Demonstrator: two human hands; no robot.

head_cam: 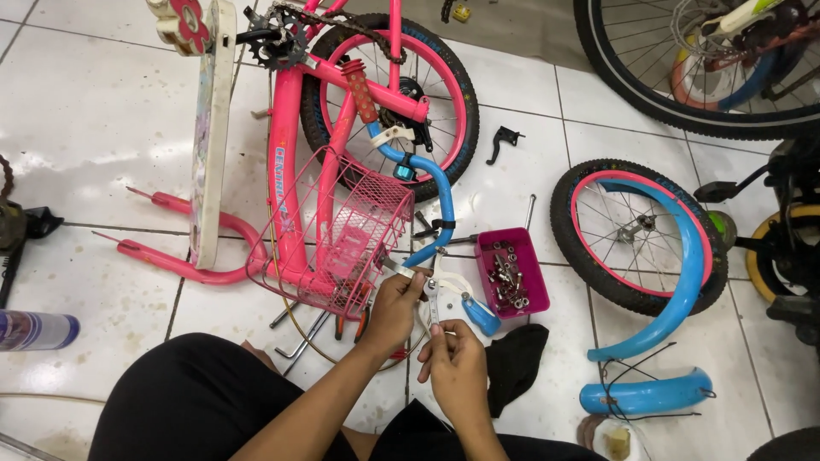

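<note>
A pink child's bicycle (290,171) lies upside down on the tiled floor, with a pink wire basket (342,226) and a blue handlebar (442,201). My left hand (391,309) sits just below the basket and grips a small silver tool (398,267) pressed against a white brake lever (444,286) at the handlebar's blue grip (481,314). My right hand (457,369) is beneath it and pinches the lower end of that white lever. My knees in black fill the bottom edge.
A pink tray (536,275) of nuts and bolts stands right of my hands, with a black cloth (518,358) below it. A loose wheel (636,235) with a blue fender, a second blue fender (647,395), a spray can (36,331) and another bicycle's wheel (683,77) lie around.
</note>
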